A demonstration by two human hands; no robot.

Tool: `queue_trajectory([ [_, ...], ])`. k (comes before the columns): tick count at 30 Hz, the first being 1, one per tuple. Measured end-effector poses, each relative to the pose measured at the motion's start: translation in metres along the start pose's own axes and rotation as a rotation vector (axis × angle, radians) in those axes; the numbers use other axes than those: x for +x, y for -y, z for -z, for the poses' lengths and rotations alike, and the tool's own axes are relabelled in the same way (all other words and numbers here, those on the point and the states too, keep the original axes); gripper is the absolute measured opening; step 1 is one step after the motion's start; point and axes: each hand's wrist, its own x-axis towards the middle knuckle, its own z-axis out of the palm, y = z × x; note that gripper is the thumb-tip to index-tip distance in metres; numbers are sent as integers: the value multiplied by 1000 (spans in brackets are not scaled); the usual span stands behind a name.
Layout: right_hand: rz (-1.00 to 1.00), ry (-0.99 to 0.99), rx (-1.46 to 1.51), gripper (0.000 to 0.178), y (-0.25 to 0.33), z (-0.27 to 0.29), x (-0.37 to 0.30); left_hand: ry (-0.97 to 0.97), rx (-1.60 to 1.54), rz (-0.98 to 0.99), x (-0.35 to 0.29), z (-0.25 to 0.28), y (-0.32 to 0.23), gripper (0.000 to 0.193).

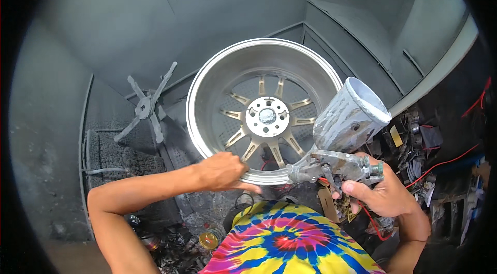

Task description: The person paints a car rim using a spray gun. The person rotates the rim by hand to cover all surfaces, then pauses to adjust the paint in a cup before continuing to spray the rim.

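A silver alloy wheel rim (207,99) fills the middle, its open barrel facing up toward me and several spokes spreading from a round hub. My left hand (222,171) is closed at the near edge of the wheel rim, fingers curled over the lip and thumb below it. In my right hand (382,191) is a paint spray gun (336,165), gripped by its handle. Its paint-crusted cup (344,121) leans up and to the right. The gun's nozzle end points left and overlaps the rim's near right edge. My fingers partly hide the trigger.
Left of the wheel stands a paint-coated stand with several arms (145,107). Grey booth walls (228,2) close off the far side. A red hose (440,164) runs through clutter on the right. A can (209,240) sits among debris below, beside my tie-dye shirt (290,243).
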Motion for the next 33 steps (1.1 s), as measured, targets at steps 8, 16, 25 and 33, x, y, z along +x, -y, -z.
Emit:
queue_trajectory([
  [8,73,-87,33,32,-18,9,-27,-114,-630,-290,136,-18,-63,76],
  [16,62,-137,98,31,-26,6,-27,557,-894,61,125,-11,-23,95],
  [25,94,-38,70,30,-26,-4,9,812,422,371,81,22,101,84],
  [33,134,-105,-35,28,-31,-8,11,721,-141,149,50,37,11,104],
])
